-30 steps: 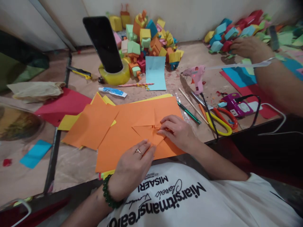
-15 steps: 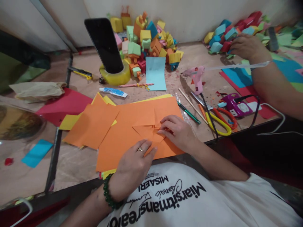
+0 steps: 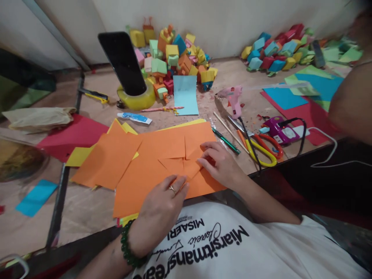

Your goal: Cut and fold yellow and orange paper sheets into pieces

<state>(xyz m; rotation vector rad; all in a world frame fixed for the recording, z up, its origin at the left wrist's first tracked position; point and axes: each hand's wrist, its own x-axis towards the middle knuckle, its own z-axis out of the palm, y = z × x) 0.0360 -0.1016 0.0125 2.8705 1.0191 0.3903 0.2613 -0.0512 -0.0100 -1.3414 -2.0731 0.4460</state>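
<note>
A folded piece of orange paper [image 3: 174, 166] with pointed flaps lies on a larger orange sheet [image 3: 133, 193]. Its creases meet near the middle. My left hand [image 3: 165, 197], wearing a ring and a green bead bracelet, rests with fingers stretched out flat on the near side of the folded paper. At its right side, my right hand [image 3: 219, 162] has curled fingers, thumb and fingertips closed on the edge of the folded paper. How much of the edge is between them is partly hidden. More orange sheets [image 3: 101, 162] overlap to the left.
Beyond the paper lie a glue tube [image 3: 135, 117], a light blue sheet [image 3: 186, 95] and a phone [image 3: 123, 62] propped in a tape roll [image 3: 138, 99]. A green pen [image 3: 226, 141], scissors [image 3: 263, 151] and pink glue gun [image 3: 235, 99] are right. Another person's arm [image 3: 351, 100] is at far right.
My right hand's fingertips have shifted slightly right and down along the folded paper. The other person's hand has drawn back from the paper pile. The view has shifted a little.
</note>
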